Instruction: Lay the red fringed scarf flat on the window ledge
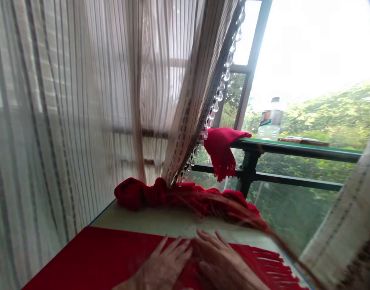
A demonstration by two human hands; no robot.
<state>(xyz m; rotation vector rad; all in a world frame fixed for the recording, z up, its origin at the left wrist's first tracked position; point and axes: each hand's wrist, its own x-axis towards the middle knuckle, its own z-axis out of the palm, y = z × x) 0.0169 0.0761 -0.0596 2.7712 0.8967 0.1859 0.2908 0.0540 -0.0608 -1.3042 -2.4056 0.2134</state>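
Note:
A red fringed scarf (91, 257) lies spread flat over the near part of a pale tabletop (136, 219), its tassels fanned out at the right. On the cloth rests my left hand (163, 262), fingers stretched forward and a little apart. Close beside it, my right hand (216, 257) lies palm down with its fingers extended, slightly blurred. Neither hand grips anything. Beyond them, a bunched red scarf (185, 197) runs along the far edge of the table. The near end of the spread scarf is outside the frame.
Sheer striped curtains (91, 100) with a beaded edge hang at the left and touch the far end of the table. Behind stands a dark railing (296, 151), bearing another red cloth (222, 151), a plastic bottle (271, 121) and a flat brown object (302, 141). Another curtain (348, 217) hangs at the right.

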